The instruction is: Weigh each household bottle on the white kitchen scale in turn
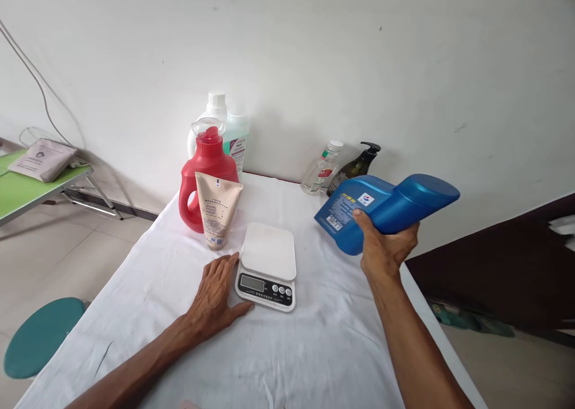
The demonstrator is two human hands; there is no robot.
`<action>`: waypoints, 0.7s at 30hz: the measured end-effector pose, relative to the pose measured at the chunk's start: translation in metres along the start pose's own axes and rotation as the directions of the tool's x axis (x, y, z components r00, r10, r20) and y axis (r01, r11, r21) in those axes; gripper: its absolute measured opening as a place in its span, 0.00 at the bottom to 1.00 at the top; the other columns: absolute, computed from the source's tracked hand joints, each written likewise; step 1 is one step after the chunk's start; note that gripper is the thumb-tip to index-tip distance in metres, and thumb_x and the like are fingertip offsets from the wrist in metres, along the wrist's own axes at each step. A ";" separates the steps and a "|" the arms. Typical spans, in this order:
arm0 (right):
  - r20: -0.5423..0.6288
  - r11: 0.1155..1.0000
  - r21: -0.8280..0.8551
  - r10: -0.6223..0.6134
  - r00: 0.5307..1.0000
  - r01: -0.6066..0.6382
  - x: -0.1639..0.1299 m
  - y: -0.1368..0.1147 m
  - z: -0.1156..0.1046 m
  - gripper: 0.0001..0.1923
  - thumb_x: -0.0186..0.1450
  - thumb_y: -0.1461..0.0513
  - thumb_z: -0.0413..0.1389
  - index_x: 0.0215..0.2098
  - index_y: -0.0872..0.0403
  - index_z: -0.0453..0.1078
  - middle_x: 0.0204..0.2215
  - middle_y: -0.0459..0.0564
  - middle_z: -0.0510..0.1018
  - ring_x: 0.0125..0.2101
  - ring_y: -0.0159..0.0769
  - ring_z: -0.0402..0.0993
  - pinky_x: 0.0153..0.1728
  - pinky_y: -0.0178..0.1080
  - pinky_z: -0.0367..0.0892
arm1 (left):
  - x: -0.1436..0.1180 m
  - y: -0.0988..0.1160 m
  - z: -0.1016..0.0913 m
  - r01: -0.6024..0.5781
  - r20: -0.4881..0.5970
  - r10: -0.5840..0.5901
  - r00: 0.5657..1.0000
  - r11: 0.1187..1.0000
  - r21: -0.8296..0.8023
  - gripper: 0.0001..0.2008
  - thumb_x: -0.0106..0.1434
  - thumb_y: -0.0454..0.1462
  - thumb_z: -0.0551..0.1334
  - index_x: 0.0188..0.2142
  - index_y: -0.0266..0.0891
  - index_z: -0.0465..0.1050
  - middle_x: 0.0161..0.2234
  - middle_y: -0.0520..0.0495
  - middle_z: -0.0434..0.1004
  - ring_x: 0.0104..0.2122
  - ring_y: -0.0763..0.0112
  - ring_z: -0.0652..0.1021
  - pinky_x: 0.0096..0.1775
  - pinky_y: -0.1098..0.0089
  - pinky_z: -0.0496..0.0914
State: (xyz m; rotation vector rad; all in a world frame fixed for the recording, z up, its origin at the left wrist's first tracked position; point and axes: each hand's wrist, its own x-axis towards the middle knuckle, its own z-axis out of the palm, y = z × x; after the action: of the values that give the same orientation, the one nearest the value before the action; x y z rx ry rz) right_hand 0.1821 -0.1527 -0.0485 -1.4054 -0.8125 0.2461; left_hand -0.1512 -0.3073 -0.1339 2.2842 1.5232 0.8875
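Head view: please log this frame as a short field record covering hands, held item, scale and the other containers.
right hand: grips the blue bottle, held tilted in the air right of the scale
left hand: flat on the white cloth, touching the scale's left edge
kitchen scale: platform bare, display too small to read
beige tube: stands cap-down in front of the red jug
white bottle: behind the red jug, against the wall
clear bottle: leans at the wall
dark pump bottle: beside it
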 end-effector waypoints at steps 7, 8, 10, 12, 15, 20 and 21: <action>-0.103 0.992 -0.087 0.086 0.991 -0.095 0.059 0.024 0.016 0.36 0.44 0.59 0.73 0.47 0.48 0.64 0.49 0.54 0.82 0.48 0.50 0.82 0.52 0.53 0.77 | 0.007 0.011 -0.005 0.168 0.029 -0.170 0.985 0.983 0.079 0.47 0.56 0.46 0.78 0.69 0.39 0.62 0.58 0.35 0.76 0.56 0.44 0.75 0.55 0.46 0.73; -0.105 0.990 -0.095 0.092 0.990 -0.102 0.062 0.026 0.018 0.35 0.45 0.59 0.73 0.47 0.48 0.63 0.49 0.54 0.82 0.47 0.50 0.82 0.52 0.52 0.77 | 0.008 0.012 -0.007 0.166 0.043 -0.170 0.985 0.983 0.077 0.45 0.56 0.46 0.78 0.68 0.39 0.64 0.57 0.36 0.77 0.55 0.45 0.75 0.54 0.47 0.73; -0.111 0.986 -0.117 0.106 0.988 -0.119 0.067 0.029 0.024 0.34 0.46 0.60 0.72 0.46 0.48 0.62 0.49 0.53 0.82 0.48 0.49 0.82 0.51 0.51 0.77 | 0.010 0.014 -0.010 0.161 0.076 -0.166 0.983 0.985 0.069 0.43 0.56 0.46 0.78 0.67 0.40 0.66 0.55 0.37 0.77 0.53 0.47 0.75 0.53 0.48 0.72; -0.118 0.981 -0.142 0.116 0.986 -0.133 0.071 0.034 0.029 0.33 0.45 0.61 0.72 0.45 0.47 0.62 0.49 0.53 0.82 0.48 0.49 0.81 0.52 0.51 0.77 | 0.011 0.016 -0.012 0.158 0.113 -0.165 0.980 0.985 0.067 0.40 0.57 0.46 0.78 0.65 0.40 0.68 0.53 0.38 0.77 0.52 0.48 0.75 0.52 0.49 0.72; -0.125 0.975 -0.176 0.115 0.986 -0.136 0.074 0.040 0.037 0.34 0.45 0.61 0.72 0.44 0.47 0.61 0.50 0.53 0.82 0.49 0.50 0.81 0.54 0.51 0.75 | 0.013 0.018 -0.015 0.161 0.167 -0.172 0.971 0.984 0.078 0.37 0.59 0.48 0.77 0.64 0.38 0.70 0.50 0.39 0.77 0.49 0.50 0.75 0.51 0.49 0.71; -0.101 0.972 -0.215 0.077 0.992 -0.098 0.081 0.045 0.046 0.36 0.43 0.56 0.74 0.43 0.46 0.59 0.53 0.59 0.82 0.53 0.54 0.82 0.57 0.52 0.74 | 0.013 0.019 -0.017 0.170 0.199 -0.184 0.963 0.982 0.085 0.37 0.63 0.52 0.75 0.64 0.37 0.69 0.48 0.39 0.76 0.48 0.50 0.75 0.51 0.50 0.71; -0.092 0.971 -0.222 0.068 0.993 -0.087 0.082 0.044 0.047 0.37 0.42 0.55 0.75 0.43 0.46 0.59 0.54 0.60 0.81 0.55 0.56 0.81 0.58 0.53 0.73 | 0.013 0.019 -0.017 0.172 0.204 -0.186 0.961 0.982 0.084 0.36 0.63 0.53 0.74 0.63 0.37 0.70 0.48 0.40 0.76 0.48 0.50 0.75 0.51 0.50 0.71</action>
State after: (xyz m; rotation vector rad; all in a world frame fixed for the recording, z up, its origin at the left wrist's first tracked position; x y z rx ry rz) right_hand 0.2247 -0.0587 -0.0628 -1.6525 -0.7335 0.1564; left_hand -0.1439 -0.3053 -0.1061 2.1608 1.6513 0.5355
